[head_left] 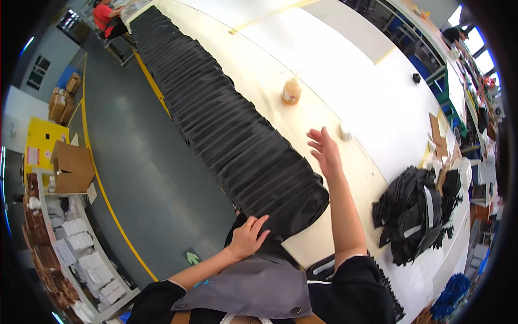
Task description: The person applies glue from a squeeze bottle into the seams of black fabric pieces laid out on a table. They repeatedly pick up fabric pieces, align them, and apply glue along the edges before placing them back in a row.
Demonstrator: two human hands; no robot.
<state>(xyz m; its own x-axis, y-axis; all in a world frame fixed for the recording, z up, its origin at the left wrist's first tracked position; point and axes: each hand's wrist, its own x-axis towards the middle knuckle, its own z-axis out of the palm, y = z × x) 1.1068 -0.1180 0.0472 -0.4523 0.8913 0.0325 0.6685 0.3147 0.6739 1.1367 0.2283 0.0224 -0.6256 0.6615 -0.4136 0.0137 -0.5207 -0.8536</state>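
A long row of overlapping black fabric pieces (232, 119) runs along the left edge of the cream table (318, 237), from its far end to just in front of me. At the near end, my left hand (248, 237) rests by the dark cloth, its visible fingers stretched out and apart. My right hand (326, 154) is raised over the table, to the right of the row, open and with nothing in it. Ahead of that hand stands a bottle of amber content (291, 92). A small white object (345, 132) sits just beyond its fingers.
A heap of black cloth pieces (407, 210) lies on the table at the right. To the left, a rack (89, 248) holds white and brown bundles beside an open cardboard box (73, 167). A person in red (105, 19) sits at the table's far end.
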